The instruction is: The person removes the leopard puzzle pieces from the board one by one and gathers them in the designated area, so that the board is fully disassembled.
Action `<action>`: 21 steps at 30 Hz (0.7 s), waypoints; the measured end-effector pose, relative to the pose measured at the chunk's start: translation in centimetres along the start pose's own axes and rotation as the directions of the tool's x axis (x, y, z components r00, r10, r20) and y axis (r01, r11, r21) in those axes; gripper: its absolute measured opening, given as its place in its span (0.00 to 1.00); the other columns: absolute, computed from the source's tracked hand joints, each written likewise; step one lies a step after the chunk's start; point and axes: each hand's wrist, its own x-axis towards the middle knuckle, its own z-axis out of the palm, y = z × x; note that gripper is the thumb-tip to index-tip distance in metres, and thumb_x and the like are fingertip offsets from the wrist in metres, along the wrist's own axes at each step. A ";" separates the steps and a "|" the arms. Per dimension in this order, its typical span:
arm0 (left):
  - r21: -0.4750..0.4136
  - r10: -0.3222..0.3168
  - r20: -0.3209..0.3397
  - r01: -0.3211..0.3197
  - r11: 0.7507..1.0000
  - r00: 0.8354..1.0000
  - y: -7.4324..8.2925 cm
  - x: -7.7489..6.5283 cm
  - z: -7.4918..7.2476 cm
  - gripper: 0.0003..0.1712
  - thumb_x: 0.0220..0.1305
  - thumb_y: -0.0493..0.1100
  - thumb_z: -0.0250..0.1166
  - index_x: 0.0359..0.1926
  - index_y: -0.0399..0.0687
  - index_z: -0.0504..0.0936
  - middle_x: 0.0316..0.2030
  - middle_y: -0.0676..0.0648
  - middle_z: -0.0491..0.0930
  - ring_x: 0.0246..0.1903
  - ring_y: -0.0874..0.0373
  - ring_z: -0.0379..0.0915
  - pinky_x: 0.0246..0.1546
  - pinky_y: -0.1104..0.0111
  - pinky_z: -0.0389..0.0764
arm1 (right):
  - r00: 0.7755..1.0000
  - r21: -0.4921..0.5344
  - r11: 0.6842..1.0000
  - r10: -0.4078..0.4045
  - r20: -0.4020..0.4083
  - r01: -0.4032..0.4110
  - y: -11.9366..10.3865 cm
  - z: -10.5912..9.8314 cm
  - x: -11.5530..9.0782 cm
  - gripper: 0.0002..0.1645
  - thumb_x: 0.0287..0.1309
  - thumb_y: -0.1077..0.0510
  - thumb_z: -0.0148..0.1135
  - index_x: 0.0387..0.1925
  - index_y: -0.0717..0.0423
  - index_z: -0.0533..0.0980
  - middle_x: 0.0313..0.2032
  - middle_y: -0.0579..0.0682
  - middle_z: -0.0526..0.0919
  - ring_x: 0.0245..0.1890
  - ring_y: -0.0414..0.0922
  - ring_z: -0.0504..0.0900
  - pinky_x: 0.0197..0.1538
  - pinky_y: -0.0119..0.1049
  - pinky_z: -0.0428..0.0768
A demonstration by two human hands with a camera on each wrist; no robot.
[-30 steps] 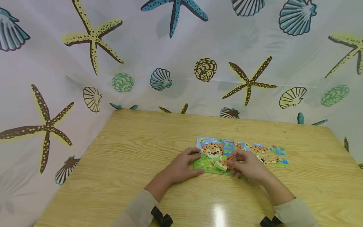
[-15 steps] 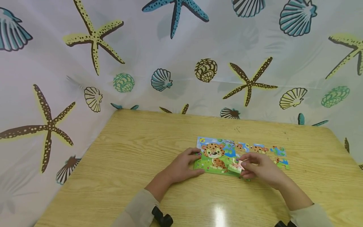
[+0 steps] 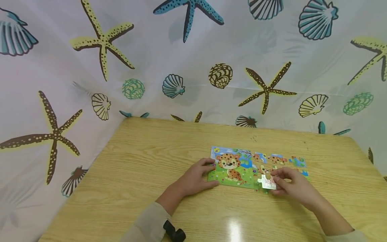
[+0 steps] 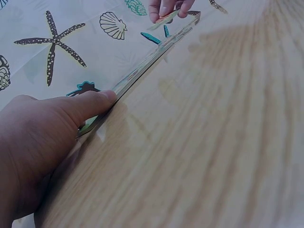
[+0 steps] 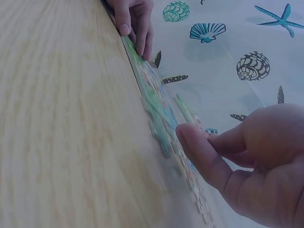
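A leopard picture card [image 3: 231, 173] lies flat on the wooden table. My left hand [image 3: 196, 178] holds its left end, the thumb at the front corner and the fingers at the side; the left wrist view shows the thumb [image 4: 102, 100] on the card's edge. Between thumb and fingers, my right hand [image 3: 294, 188] pinches a jigsaw piece [image 3: 267, 182], raised and tilted over the loose pieces just right of the card. Its face catches glare, so its print is partly washed out. In the right wrist view this piece [image 5: 184, 108] appears nearly edge-on, partly behind the thumb.
Several jigsaw pieces lie right of the card, among them a leopard-head piece [image 3: 276, 159] and a blue and green piece [image 3: 297, 161]. Some are hidden behind my right hand. A curtain [image 3: 193, 97] printed with starfish and shells borders the back and sides of the table [image 3: 145, 151].
My right hand has carried the jigsaw piece from over the picture card rightward, uncovering the card's leopard, and has turned the piece. The left hand stays at the card's left end.
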 end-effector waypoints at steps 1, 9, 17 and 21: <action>0.001 0.001 0.000 -0.001 1.000 1.000 0.0 0.0 0.0 0.39 0.63 0.56 0.70 0.66 0.34 0.73 0.71 0.45 0.65 0.72 0.45 0.61 0.71 0.52 0.67 | 1.000 -0.004 1.000 0.001 -0.004 -0.001 0.2 -0.2 -0.2 0.21 0.73 0.62 0.53 0.61 0.73 0.67 0.49 0.63 0.75 0.37 0.46 0.84 0.45 0.38 0.88; 0.008 0.004 0.001 -0.004 1.000 1.000 -0.2 0.0 0.2 0.39 0.63 0.56 0.69 0.66 0.35 0.73 0.71 0.45 0.65 0.72 0.45 0.61 0.70 0.53 0.68 | 0.999 -0.035 0.999 0.025 -0.040 -0.026 1.5 -1.6 -1.2 0.25 0.69 0.62 0.59 0.61 0.74 0.67 0.47 0.61 0.74 0.40 0.44 0.85 0.45 0.37 0.88; 0.013 -0.005 0.007 0.005 1.000 1.000 -0.4 0.0 0.3 0.39 0.64 0.57 0.69 0.67 0.37 0.73 0.71 0.47 0.64 0.72 0.46 0.60 0.71 0.53 0.68 | 0.997 -0.053 0.997 0.057 -0.057 -0.060 2.5 -2.3 -1.6 0.22 0.70 0.64 0.57 0.59 0.74 0.68 0.49 0.62 0.75 0.44 0.43 0.83 0.45 0.37 0.88; 0.007 -0.004 0.008 0.004 1.000 1.000 -0.3 0.0 0.2 0.40 0.64 0.57 0.69 0.67 0.36 0.73 0.71 0.46 0.64 0.72 0.46 0.60 0.71 0.52 0.67 | 0.997 -0.077 0.995 0.057 -0.058 -0.061 2.8 -2.7 -1.7 0.20 0.70 0.65 0.56 0.58 0.75 0.67 0.50 0.63 0.76 0.45 0.44 0.83 0.44 0.37 0.88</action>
